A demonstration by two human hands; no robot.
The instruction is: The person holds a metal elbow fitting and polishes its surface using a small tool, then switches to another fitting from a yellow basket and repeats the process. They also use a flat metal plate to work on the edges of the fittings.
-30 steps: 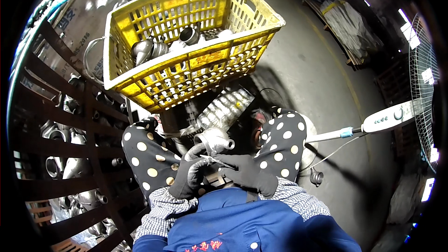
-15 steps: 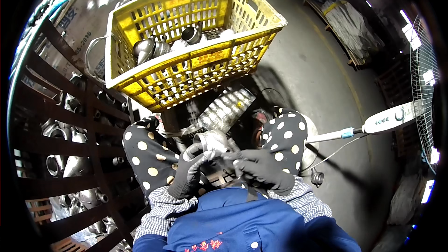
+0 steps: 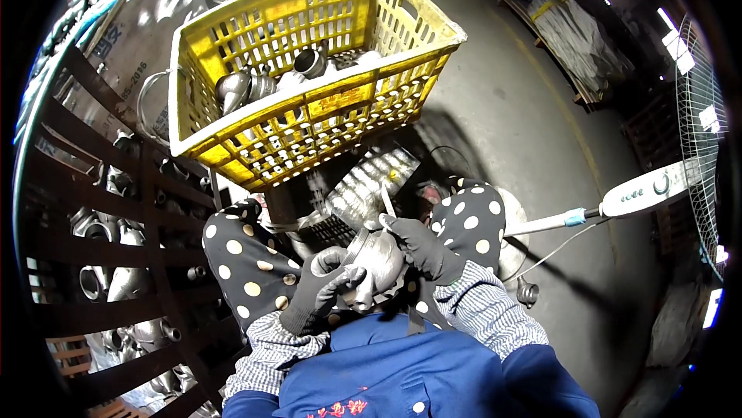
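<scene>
Between my knees, a rounded grey metal casting [image 3: 379,259] with a ringed neck and a short spout is held by my left hand [image 3: 318,286], in a dark glove, its fingers wrapped on the casting's left side. My right hand [image 3: 423,248], gloved too, is closed at the casting's upper right. A thin, pale, blade-like tool [image 3: 387,200] sticks up from its fingers; its exact kind and its grip end cannot be made out. Beyond my hands stands a yellow slatted crate [image 3: 325,101] with several similar castings [image 3: 311,62] inside.
A brown slatted metal cage [image 3: 116,197] with many castings stands at my left. A shiny ridged piece [image 3: 373,186] lies below the crate. To the right are a fan [image 3: 649,190] on its pole and a small metal part [image 3: 527,293] on the floor.
The casting has turned, so its rounded body and spout now face up. My right hand has moved up and outward, and the blade-like tool now points away from me.
</scene>
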